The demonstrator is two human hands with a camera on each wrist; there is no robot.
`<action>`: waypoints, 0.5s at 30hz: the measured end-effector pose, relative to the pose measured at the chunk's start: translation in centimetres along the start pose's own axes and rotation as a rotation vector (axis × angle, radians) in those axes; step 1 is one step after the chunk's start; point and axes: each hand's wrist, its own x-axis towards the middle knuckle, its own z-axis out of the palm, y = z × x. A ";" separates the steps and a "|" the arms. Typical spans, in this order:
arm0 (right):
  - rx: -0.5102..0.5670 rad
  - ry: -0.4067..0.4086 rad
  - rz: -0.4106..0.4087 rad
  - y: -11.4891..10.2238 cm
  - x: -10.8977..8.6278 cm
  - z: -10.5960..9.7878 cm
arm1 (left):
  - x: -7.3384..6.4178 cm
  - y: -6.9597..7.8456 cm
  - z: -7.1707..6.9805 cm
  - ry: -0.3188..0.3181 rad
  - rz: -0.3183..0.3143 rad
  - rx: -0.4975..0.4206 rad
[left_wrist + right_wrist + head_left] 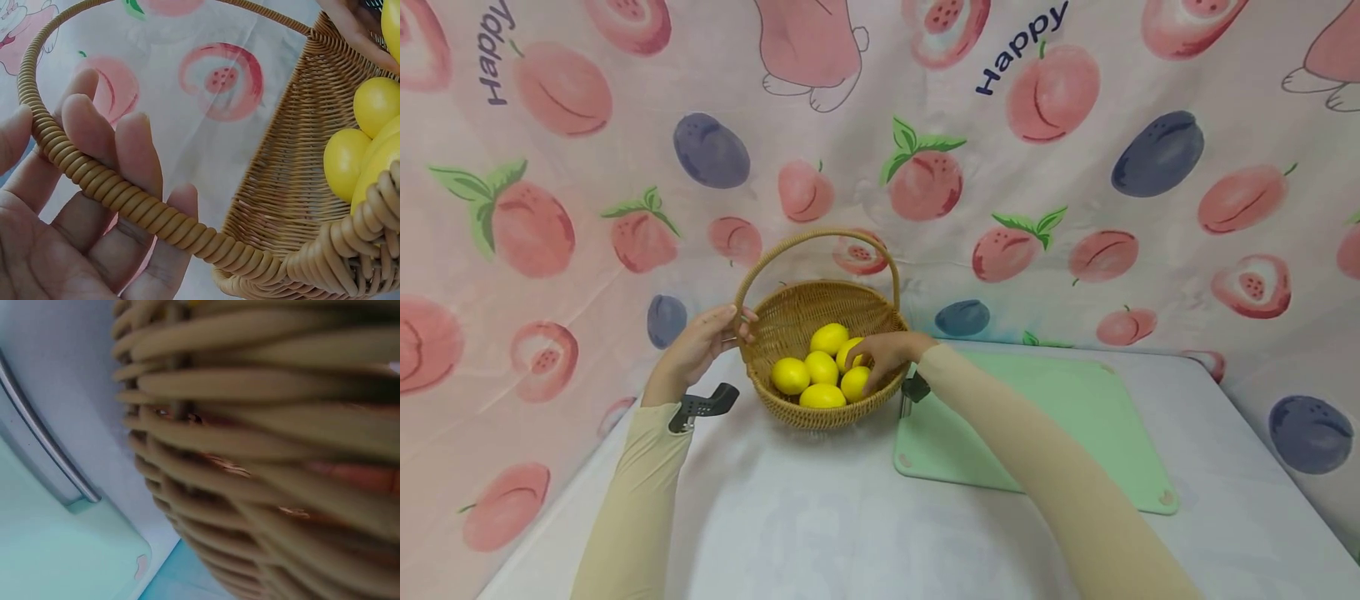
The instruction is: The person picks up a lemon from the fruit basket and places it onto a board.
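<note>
Both hands at a wicker basket of lemons, near the tabletop's back left corner.
From the left, the left hand has its fingers curled round the left side of the arched handle. The wicker basket stands upright on the tabletop, close to its back edge, and six lemons show inside, bunched toward the front and right. The right hand reaches over the basket's right rim, bent fingers at the rightmost lemons; whether it grips one cannot be told. Just right of the basket, a pale green board lies flat toward the back edge, with a metal bar along its side nearest the basket.
</note>
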 end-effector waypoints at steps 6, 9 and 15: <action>-0.033 -0.015 -0.011 0.1 -0.1 -0.1 | 0.0 -0.1 0.0 -0.006 0.001 -0.003; -0.073 -0.021 -0.006 0.2 -0.1 -0.2 | 0.0 0.0 0.0 -0.004 0.001 0.006; -0.061 -0.001 0.006 0.1 -0.2 0.1 | 0.0 0.2 0.2 0.001 -0.007 0.024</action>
